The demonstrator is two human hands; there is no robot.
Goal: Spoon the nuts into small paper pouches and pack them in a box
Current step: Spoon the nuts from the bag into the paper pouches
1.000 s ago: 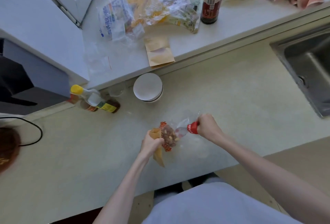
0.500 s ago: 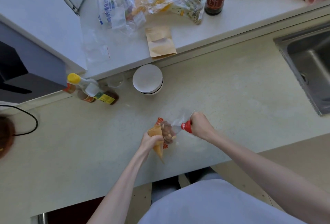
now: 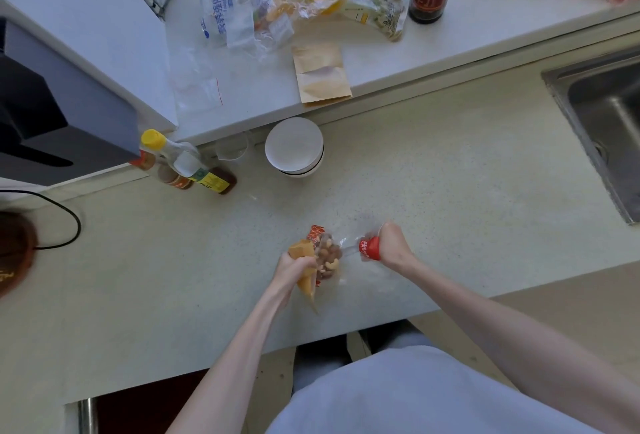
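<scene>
Kraft-paper pouch (image 3: pixel 306 272) gripped upright in left hand (image 3: pixel 294 267); right hand (image 3: pixel 393 246) clamps tilted nut bag (image 3: pixel 341 253), apparently to pour.

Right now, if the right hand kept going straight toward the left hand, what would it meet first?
Probably the nuts in the clear nut bag the right hand grips by its red end. Just beyond is the paper pouch held by the left hand. Depth is unclear.

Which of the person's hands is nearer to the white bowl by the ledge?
Left. The left hand, gripping a paper pouch, sits almost straight below the white bowl. The right hand, gripping the nut bag, is farther off to the right.
</scene>
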